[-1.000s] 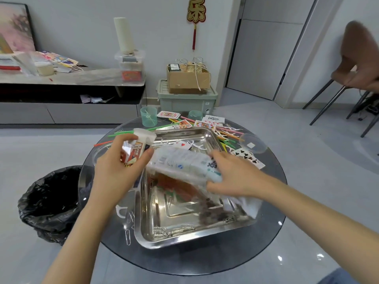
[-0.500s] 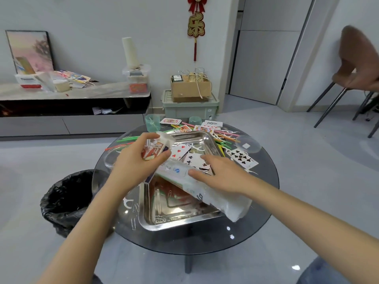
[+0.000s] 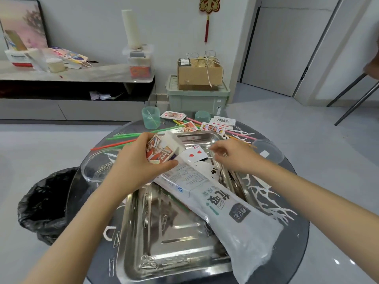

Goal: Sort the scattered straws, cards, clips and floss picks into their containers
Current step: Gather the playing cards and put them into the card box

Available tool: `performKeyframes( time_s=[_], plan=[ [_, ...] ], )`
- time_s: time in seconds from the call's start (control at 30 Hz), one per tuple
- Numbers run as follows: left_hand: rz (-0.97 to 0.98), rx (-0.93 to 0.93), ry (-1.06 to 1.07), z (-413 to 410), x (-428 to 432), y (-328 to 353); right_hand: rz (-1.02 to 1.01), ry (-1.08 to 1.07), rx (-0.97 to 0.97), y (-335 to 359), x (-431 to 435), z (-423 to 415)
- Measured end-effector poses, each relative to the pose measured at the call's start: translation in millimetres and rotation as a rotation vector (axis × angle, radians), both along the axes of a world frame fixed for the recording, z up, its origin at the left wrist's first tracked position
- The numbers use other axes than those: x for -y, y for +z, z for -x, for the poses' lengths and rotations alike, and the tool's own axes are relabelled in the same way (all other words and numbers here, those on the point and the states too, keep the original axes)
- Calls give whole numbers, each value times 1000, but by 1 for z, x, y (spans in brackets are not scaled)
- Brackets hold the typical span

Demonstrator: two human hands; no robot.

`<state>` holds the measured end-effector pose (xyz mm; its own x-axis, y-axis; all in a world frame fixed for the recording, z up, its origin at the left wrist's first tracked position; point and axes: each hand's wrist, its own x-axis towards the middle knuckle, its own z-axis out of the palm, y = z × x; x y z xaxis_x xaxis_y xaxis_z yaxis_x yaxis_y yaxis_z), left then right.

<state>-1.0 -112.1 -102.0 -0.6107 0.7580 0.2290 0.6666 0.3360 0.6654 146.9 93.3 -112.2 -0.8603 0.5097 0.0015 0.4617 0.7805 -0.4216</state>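
The left hand (image 3: 135, 167) keeps its grip curled round a red-and-white printed card box (image 3: 162, 152) above the shiny steel tray (image 3: 174, 242). The right hand (image 3: 235, 156), loose and empty, has left the long white plastic bag (image 3: 225, 212) for a hearts playing card (image 3: 193, 154) in the tray, so boxing cards likely comes next.

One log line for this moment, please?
left hand: grips card box | right hand: above cards in tray | plastic bag: across tray

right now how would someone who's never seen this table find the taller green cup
On the round glass table, look along the far edge, beyond the steel tray. The green cup stands upright and open there, by the loose straws; the green piece to its right is shorter.
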Motion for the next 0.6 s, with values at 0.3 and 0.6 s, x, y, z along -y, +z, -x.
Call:
performKeyframes(
  time_s=[0.3,0.6],
  plan=[
    [19,-81,-29,26,-8,-15,-174,271,294,-29,-27,96],
    [98,-97,-142,39,1,-21,-156,55,65,-21,-20,94]
  ],
)
